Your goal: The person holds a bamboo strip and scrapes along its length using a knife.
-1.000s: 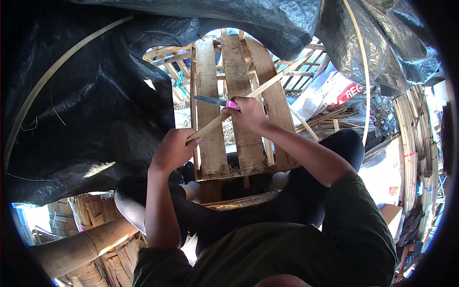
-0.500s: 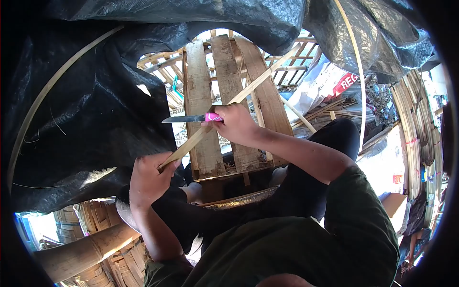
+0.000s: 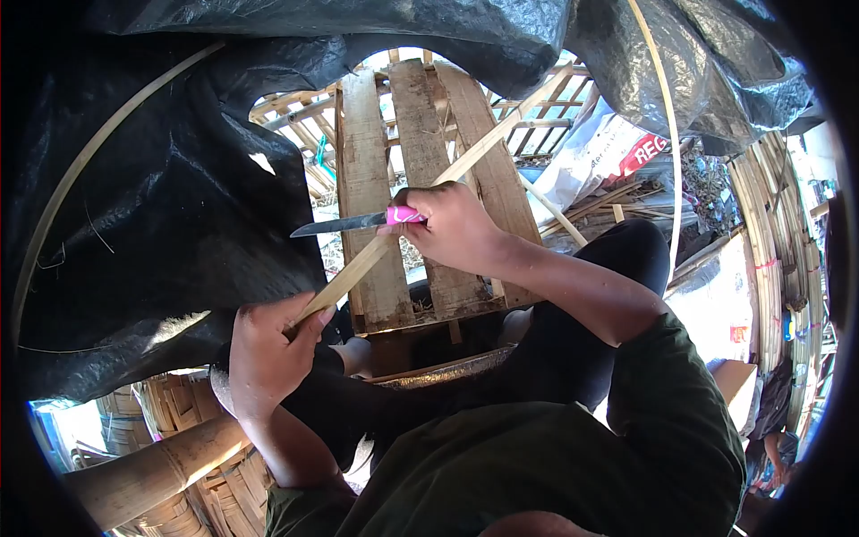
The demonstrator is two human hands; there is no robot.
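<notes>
A long pale bamboo strip slants from lower left to upper right over the wooden slats. My left hand is closed round its lower end, fingers and thumb pinching it. Farther up the strip, my right hand is closed on a knife's pink handle, with the strip passing beneath its fingers. The knife blade points left across the strip. What my right fingertips press on the strip's underside is hidden.
Black plastic sheeting hangs left and above. Bundled bamboo strips stand at right, near a white and red sack. A thick bamboo pole lies lower left. Part of another person's arm shows at far right.
My left hand has moved down and left with the strip's lower end. My right hand and the knife have shifted left, and the blade has swung from pointing slightly upward to slightly downward.
</notes>
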